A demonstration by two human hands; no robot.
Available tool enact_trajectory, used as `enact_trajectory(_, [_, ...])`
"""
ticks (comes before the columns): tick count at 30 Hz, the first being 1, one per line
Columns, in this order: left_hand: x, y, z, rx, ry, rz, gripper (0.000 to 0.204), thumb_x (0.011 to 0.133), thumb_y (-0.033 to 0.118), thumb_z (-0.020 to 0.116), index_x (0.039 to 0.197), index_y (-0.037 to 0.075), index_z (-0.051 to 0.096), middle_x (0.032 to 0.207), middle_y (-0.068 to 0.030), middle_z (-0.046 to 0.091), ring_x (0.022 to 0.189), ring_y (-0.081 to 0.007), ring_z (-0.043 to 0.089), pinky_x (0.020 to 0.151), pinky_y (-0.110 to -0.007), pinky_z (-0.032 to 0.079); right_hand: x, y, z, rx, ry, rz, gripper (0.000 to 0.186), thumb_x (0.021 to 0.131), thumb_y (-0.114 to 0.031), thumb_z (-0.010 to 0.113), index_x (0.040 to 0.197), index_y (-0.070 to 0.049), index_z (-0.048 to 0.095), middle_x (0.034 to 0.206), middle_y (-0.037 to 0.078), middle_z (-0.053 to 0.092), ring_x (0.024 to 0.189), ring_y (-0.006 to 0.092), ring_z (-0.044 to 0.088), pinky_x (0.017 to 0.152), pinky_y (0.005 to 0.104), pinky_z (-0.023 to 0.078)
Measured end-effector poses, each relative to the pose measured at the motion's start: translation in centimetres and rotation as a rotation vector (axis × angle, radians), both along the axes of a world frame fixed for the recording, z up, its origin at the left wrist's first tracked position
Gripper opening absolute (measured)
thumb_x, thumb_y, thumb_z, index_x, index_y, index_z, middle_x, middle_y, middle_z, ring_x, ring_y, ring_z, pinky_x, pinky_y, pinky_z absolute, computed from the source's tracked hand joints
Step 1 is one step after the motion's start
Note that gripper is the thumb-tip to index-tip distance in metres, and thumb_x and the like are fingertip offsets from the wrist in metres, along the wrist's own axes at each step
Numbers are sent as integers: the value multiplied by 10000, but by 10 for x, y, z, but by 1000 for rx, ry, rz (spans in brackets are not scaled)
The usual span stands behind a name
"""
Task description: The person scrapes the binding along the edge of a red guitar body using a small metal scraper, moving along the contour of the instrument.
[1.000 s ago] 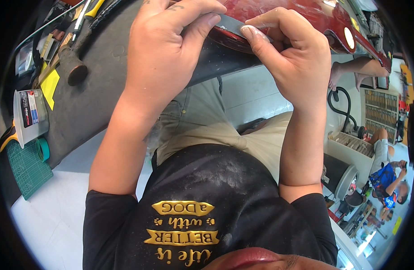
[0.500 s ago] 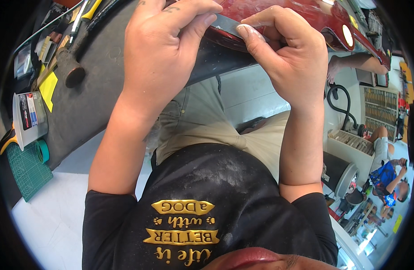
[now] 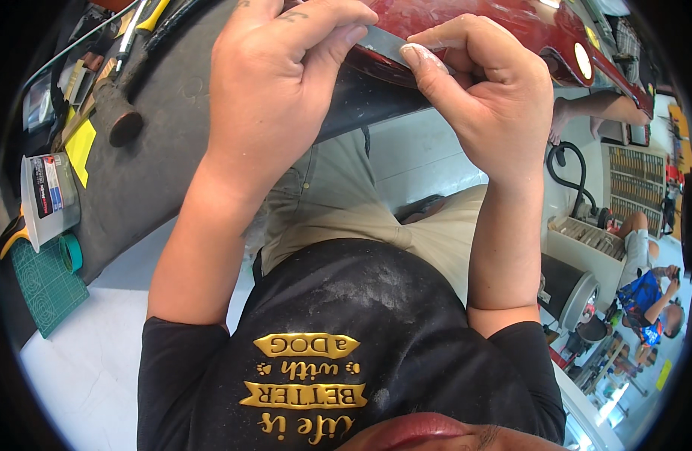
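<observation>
At the top of the view, my left hand [image 3: 274,90] and my right hand [image 3: 489,94] face each other over a glossy dark-red panel [image 3: 504,22]. Between them runs a thin grey strip [image 3: 383,42] that looks like sandpaper. My left thumb and forefinger pinch one end; the right thumb and fingers close on the other. The strip lies along the panel's near edge, seemingly against it. Pale dust marks the right fingertips. The panel's far part is cut off by the frame.
A dark padded table [image 3: 169,113] lies beneath. Left, a hammer [image 3: 124,124], a clear plastic tub [image 3: 51,199], a green tape roll [image 3: 72,252] and a green cutting mat [image 3: 49,293]. Right, a black hose [image 3: 583,169], a co-worker's bare limb [image 3: 605,107] and another person [image 3: 650,301] farther off.
Both hands have shifted slightly to the right along the panel's edge, with the strip still between them. The co-worker's limb behind the right hand has moved a little.
</observation>
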State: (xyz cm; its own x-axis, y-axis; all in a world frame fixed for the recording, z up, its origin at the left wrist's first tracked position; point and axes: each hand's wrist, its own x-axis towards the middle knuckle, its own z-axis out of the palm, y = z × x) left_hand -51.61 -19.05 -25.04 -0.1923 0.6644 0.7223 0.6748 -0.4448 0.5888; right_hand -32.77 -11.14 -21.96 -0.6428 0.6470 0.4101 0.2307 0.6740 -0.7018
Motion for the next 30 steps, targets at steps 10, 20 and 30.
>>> enact_trajectory(10, [1, -1, 1, -39, -55, -54, 115, 895, -48, 737, 1001, -6, 755, 959, -89, 603, 808, -162, 631, 708, -274, 515, 1, 0, 0, -37, 2, 13, 88, 927, -41, 774, 934, 26, 716, 739, -4, 683, 695, 12, 583, 617, 167, 446])
enact_trajectory(20, [-1, -3, -1, -16, 8, -33, 107, 884, -34, 752, 986, 0, 752, 941, -92, 616, 808, -184, 637, 703, -290, 511, 5, 8, 2, 295, -94, 94, 82, 901, -40, 788, 921, 7, 724, 700, -22, 642, 655, 9, 540, 586, 184, 405])
enact_trajectory(30, [0, 0, -1, -11, -10, -2, 127, 883, -56, 737, 994, 6, 739, 927, -86, 605, 808, -181, 617, 716, -281, 502, -3, -1, -7, 14, 77, -34, 94, 915, -42, 787, 938, 22, 723, 763, 3, 698, 709, 24, 610, 622, 165, 460])
